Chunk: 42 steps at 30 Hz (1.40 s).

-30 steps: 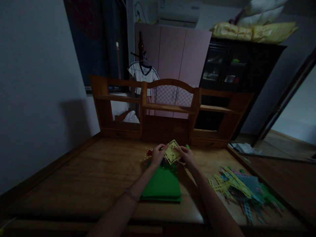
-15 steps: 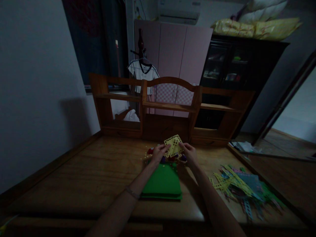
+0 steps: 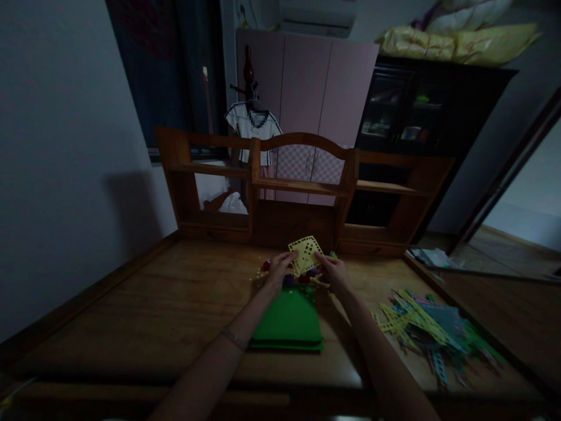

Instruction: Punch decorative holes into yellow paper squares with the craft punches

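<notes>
A yellow foam sheet (image 3: 305,255) with a row of small punched holes along its edges and more holes in the middle is held up, tilted, above the desk. My left hand (image 3: 279,270) pinches its left side. At the right side, my right hand (image 3: 333,270) grips it between thumb and fingers. Beneath and behind the hands lie several small red and purple pieces and scattered yellow bits, partly hidden. Closer to me rests a stack of green foam sheets (image 3: 287,318) on the desk.
A heap of punched foam scraps (image 3: 421,324), yellow, blue and green, covers the desk's right side. A wooden shelf unit (image 3: 302,187) stands along the back of the desk (image 3: 175,304). A raised wooden rim (image 3: 473,318) runs along the right edge.
The yellow sheet has shifted slightly left and tilted differently, with both hands still on it. A small green piece now shows behind my right hand.
</notes>
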### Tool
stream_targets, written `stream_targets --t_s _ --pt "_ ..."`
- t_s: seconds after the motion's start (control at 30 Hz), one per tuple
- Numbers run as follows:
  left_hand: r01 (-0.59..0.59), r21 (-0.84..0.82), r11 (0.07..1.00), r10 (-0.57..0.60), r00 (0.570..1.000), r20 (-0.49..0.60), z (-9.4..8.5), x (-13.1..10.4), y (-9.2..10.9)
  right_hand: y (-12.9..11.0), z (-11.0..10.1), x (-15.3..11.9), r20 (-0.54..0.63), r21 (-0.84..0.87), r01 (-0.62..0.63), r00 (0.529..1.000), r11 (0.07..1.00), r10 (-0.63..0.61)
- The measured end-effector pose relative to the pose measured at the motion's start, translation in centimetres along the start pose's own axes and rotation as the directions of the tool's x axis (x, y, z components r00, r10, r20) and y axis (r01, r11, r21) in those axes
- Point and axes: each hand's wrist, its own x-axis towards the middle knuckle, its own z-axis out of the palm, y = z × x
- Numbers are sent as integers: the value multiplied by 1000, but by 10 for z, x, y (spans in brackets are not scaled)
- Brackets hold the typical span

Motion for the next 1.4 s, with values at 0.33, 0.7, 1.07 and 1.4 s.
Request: stream_targets --t_s 0.33,0.7,1.07,1.4 --pt "60 -29 998 -58 996 65 2 0 8 1 0 5 49 339 -73 997 938 60" --pt "-40 13 999 38 994 100 6 -2 13 -5 2 -1 16 226 95 995 969 -102" --pt "-59 131 990 41 989 139 5 1 2 -3 1 2 23 100 83 996 992 -86" --pt "-49 130 990 38 996 84 3 0 5 1 0 3 5 111 143 990 984 -144"
